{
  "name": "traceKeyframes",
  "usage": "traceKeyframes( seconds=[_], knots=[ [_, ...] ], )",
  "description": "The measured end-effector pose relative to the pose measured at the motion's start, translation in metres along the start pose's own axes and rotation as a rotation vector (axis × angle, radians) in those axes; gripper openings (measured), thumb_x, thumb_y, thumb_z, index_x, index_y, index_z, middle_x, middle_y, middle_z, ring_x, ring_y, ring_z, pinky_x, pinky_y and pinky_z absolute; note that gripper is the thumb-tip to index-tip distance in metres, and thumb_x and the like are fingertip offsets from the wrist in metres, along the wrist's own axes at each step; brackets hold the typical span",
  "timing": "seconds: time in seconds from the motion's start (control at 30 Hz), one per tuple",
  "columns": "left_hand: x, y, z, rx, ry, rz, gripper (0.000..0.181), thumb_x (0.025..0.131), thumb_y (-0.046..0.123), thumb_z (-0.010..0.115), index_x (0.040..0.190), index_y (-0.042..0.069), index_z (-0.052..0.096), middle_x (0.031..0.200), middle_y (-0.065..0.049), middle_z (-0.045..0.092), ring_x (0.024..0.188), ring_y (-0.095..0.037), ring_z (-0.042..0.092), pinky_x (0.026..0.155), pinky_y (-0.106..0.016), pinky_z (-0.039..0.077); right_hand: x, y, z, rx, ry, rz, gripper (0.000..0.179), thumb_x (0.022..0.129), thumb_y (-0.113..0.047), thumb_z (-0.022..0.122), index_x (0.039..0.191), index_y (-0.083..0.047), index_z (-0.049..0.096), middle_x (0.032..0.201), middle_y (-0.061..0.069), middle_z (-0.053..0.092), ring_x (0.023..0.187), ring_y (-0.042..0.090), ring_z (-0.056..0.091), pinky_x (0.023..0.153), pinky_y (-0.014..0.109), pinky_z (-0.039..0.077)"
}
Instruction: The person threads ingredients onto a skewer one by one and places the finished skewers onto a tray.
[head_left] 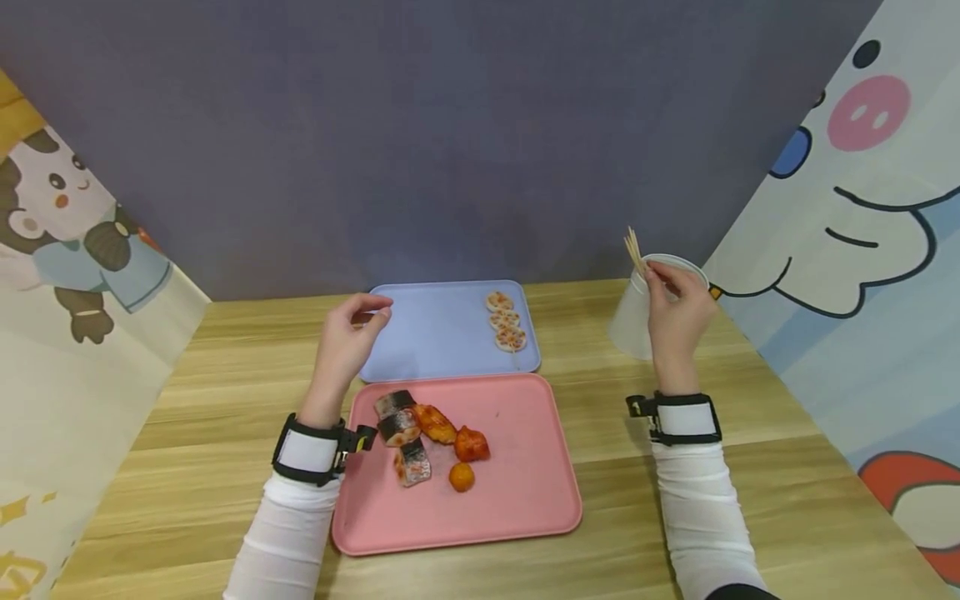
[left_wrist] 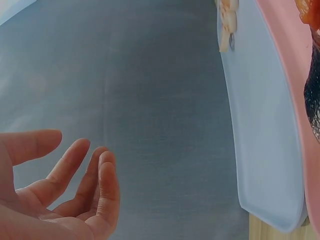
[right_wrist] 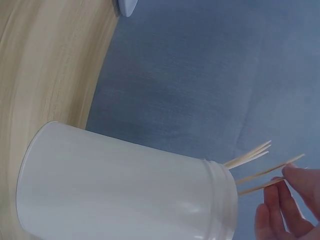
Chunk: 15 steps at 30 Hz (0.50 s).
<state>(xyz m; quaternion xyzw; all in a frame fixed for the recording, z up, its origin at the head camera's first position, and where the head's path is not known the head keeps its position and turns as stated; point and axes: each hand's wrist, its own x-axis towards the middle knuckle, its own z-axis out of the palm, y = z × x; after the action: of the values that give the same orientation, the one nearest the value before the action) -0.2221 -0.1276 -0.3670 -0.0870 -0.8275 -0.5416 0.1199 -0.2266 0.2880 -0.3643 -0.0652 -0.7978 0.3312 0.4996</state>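
My right hand (head_left: 678, 317) is at the rim of a tall white bucket (head_left: 630, 323), and its thumb and fingertips pinch a thin bamboo skewer (right_wrist: 267, 172). Several more skewers (right_wrist: 250, 155) stick out of the bucket beside the fingers. My left hand (head_left: 347, 337) hovers by the left end of a light blue tray (head_left: 427, 333), holding nothing. In the left wrist view its fingers (left_wrist: 107, 190) are loosely bent, apart from the thumb. On the blue tray's right side lies a skewer of browned white round slices (head_left: 504, 321).
In front of the blue tray lies a pink tray (head_left: 525, 492). It bears dark-skinned fish pieces (head_left: 412, 463), a glazed brown-orange piece (head_left: 433, 423), a red-orange chunk (head_left: 471, 444) and an orange ball (head_left: 462, 477). A grey wall (head_left: 450, 150) rises behind the wooden table (head_left: 187, 433).
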Motion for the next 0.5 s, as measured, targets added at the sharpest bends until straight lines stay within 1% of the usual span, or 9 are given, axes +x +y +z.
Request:
traceKeyframes(
  seconds=[0.1, 0.3, 0.43, 0.5],
  knots=[
    [0.0, 0.0, -0.001, 0.002, 0.005, -0.006, 0.024, 0.093, 0.02, 0.06, 0.11, 0.005, 0.067, 0.112, -0.013, 0.064, 0.094, -0.023, 0.057, 0.08, -0.032, 0.045, 0.0, 0.001, -0.001, 0.008, 0.003, 0.005, 0.016, 0.086, -0.016, 0.07, 0.098, -0.007, 0.076, 0.092, 0.014, 0.072, 0.09, 0.028, 0.065, 0.078, 0.003, 0.04],
    [0.0, -0.001, -0.001, -0.007, 0.004, -0.022, 0.024, 0.093, 0.022, 0.06, 0.11, 0.005, 0.067, 0.112, -0.012, 0.063, 0.094, -0.022, 0.057, 0.08, -0.031, 0.046, 0.003, 0.002, -0.004, 0.033, 0.011, 0.024, 0.015, 0.086, -0.016, 0.071, 0.097, -0.007, 0.076, 0.091, 0.013, 0.072, 0.089, 0.029, 0.067, 0.077, 0.003, 0.042],
    [0.0, 0.001, -0.001, -0.009, 0.004, -0.025, 0.024, 0.093, 0.022, 0.06, 0.11, 0.006, 0.067, 0.112, -0.012, 0.064, 0.094, -0.022, 0.057, 0.08, -0.031, 0.046, 0.004, -0.006, -0.01, 0.055, 0.02, 0.005, 0.016, 0.088, -0.018, 0.069, 0.098, -0.007, 0.076, 0.093, 0.012, 0.073, 0.088, 0.023, 0.067, 0.079, 0.004, 0.044],
    [0.0, 0.003, 0.0, -0.005, 0.005, -0.02, 0.024, 0.093, 0.023, 0.06, 0.11, 0.007, 0.067, 0.111, -0.011, 0.064, 0.094, -0.022, 0.057, 0.08, -0.031, 0.045, 0.005, -0.012, -0.013, 0.075, 0.029, -0.024, 0.017, 0.088, -0.02, 0.068, 0.098, -0.008, 0.076, 0.094, 0.012, 0.073, 0.087, 0.019, 0.066, 0.08, 0.007, 0.046]
  ],
)
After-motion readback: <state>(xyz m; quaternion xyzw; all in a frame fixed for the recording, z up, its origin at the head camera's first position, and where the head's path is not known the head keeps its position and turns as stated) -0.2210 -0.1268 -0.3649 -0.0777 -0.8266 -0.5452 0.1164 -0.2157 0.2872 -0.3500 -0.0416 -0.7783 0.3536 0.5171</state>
